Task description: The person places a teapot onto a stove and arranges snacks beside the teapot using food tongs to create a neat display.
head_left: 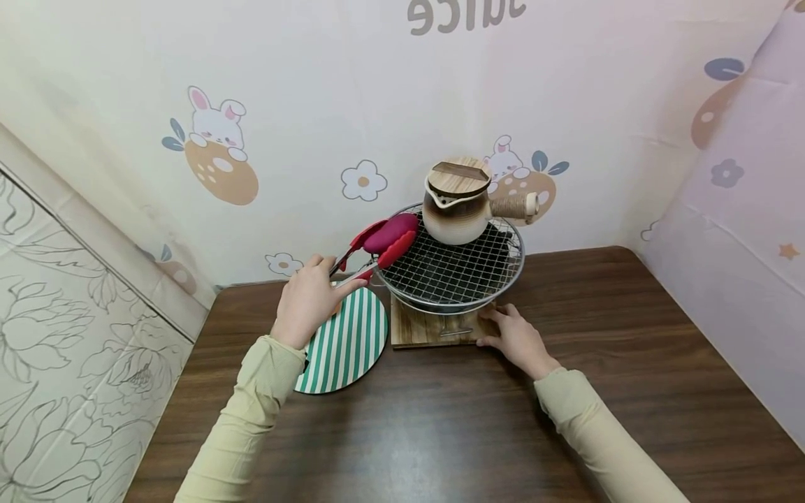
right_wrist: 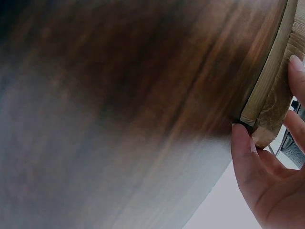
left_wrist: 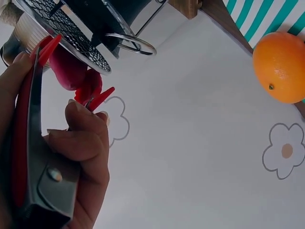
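My left hand (head_left: 307,302) grips a pair of red-tipped metal tongs (head_left: 397,250). Between the tong tips is a smooth purple-red sweet potato (head_left: 391,233), at the left rim of the round wire-mesh grill (head_left: 465,276). In the left wrist view the fingers wrap both tong arms, and the sweet potato (left_wrist: 66,69) shows beside the mesh. The grill stands on a wooden board (head_left: 415,334). At the board's front right corner, my right hand (head_left: 518,340) holds the edge with thumb and fingers, as the right wrist view also shows.
A side-handled teapot (head_left: 458,222) with a wooden lid sits at the back of the grill. Left of the board lies a green-striped round mat (head_left: 360,342), partly behind my left arm, with an orange (left_wrist: 280,67) on it. A patterned cloth wall (head_left: 302,140) closes off the back.
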Available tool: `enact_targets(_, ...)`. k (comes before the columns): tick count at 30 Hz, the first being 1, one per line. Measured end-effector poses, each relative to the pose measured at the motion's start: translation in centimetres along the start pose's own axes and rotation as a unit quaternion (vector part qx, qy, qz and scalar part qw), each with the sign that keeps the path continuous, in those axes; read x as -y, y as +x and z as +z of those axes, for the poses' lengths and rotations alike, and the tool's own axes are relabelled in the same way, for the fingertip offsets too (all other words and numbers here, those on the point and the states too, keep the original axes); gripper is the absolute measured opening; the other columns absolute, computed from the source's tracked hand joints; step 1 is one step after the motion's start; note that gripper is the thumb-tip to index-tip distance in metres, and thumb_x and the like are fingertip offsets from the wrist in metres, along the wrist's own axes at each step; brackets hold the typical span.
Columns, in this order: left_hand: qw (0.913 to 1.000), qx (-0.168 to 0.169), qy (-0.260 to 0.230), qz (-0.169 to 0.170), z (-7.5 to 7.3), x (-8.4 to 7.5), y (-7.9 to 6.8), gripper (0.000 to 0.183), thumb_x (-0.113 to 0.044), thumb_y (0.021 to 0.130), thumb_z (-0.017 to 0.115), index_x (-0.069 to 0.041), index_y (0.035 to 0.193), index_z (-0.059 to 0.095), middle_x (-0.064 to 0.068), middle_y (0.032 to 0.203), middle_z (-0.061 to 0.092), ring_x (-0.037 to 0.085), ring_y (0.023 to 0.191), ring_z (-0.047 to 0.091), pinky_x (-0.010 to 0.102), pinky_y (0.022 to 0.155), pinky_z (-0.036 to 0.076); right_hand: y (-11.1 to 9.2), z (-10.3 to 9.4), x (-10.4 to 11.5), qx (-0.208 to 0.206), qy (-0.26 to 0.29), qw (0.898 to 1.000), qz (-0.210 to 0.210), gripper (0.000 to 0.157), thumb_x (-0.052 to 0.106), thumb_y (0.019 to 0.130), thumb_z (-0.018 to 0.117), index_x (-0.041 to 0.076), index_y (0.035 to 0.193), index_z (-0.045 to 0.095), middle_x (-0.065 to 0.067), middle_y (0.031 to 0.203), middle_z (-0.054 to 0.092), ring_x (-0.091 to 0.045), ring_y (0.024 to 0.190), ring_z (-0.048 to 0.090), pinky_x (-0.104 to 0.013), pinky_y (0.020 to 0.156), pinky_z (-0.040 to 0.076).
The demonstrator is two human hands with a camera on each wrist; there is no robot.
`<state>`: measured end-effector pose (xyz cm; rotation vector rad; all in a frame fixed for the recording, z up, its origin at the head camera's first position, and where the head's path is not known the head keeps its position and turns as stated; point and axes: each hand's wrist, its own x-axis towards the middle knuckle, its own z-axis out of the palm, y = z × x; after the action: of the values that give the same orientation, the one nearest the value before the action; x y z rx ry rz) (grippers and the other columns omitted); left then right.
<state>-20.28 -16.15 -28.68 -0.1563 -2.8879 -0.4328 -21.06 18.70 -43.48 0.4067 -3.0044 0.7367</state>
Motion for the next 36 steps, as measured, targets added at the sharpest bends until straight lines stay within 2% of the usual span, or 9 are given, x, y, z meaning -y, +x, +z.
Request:
enact_targets(10,0.9996,-0.027,-0.005,0.003,0.1,0.3,-0.6,0.075,-0.065,0.084,0.060,-0.004,0.128,0.056,0.013,0.108,0.059,0.026,0.072,0.060,0.044,0.069,0.056,-0.1,0.0,0.0,-0.004,-0.001,1.000,-0.003,0.057,0.034,0.081,0.075,0.010,0.131,0.059,-0.026,0.123,0.051,-0.043,0.097,0.061,-0.054,0.068,0.052)
enact_targets(17,0.9979,-0.049,-0.037,-0.022,-0.4,1.0,-1.8,0.075,-0.066,0.082,0.061,-0.007,0.129,0.055,0.011,0.113,0.058,0.028,0.070,0.060,0.043,0.065,0.055,-0.1,0.1,-0.1,-0.002,0.003,1.000,-0.003,0.057,0.034,0.081,0.075,0.010,0.130,0.060,-0.026,0.122,0.051,-0.043,0.097,0.061,-0.054,0.067,0.052)
enact_targets(23,0.9949,-0.074,-0.047,-0.050,-0.8,2.6,-3.0,0.076,-0.063,0.083,0.063,-0.006,0.132,0.054,0.014,0.115,0.056,0.032,0.068,0.058,0.045,0.063,0.055,0.1,0.0,-0.1,-0.005,-0.001,1.000,-0.005,0.056,0.034,0.081,0.075,0.011,0.130,0.060,-0.026,0.122,0.051,-0.042,0.097,0.061,-0.054,0.067,0.052)
enact_targets(27,0.9931,-0.079,-0.044,-0.075,-0.9,4.0,-3.7,0.079,-0.063,0.084,0.060,-0.003,0.135,0.051,0.019,0.119,0.056,0.034,0.071,0.059,0.048,0.069,0.056,0.1,0.1,-0.2,-0.005,-0.002,1.000,-0.004,0.056,0.034,0.081,0.076,0.011,0.129,0.060,-0.024,0.117,0.051,-0.040,0.092,0.061,-0.053,0.064,0.051)
enact_targets(30,0.9923,-0.078,-0.037,-0.088,-0.9,5.1,-4.5,0.081,-0.063,0.085,0.058,0.000,0.135,0.050,0.021,0.120,0.055,0.035,0.069,0.059,0.049,0.070,0.056,0.1,0.1,-0.2,-0.005,-0.002,1.000,-0.005,0.056,0.035,0.081,0.076,0.011,0.129,0.060,-0.024,0.117,0.051,-0.040,0.091,0.061,-0.053,0.064,0.051)
enact_targets(36,0.9900,-0.056,-0.032,-0.125,-0.8,7.0,-5.8,0.089,-0.069,0.084,0.054,0.003,0.137,0.047,0.022,0.116,0.053,0.030,0.063,0.055,0.043,0.062,0.054,0.2,0.0,-0.1,-0.005,-0.001,1.000,-0.011,0.056,0.034,0.081,0.075,0.009,0.129,0.060,-0.027,0.121,0.050,-0.044,0.095,0.061,-0.053,0.065,0.051)
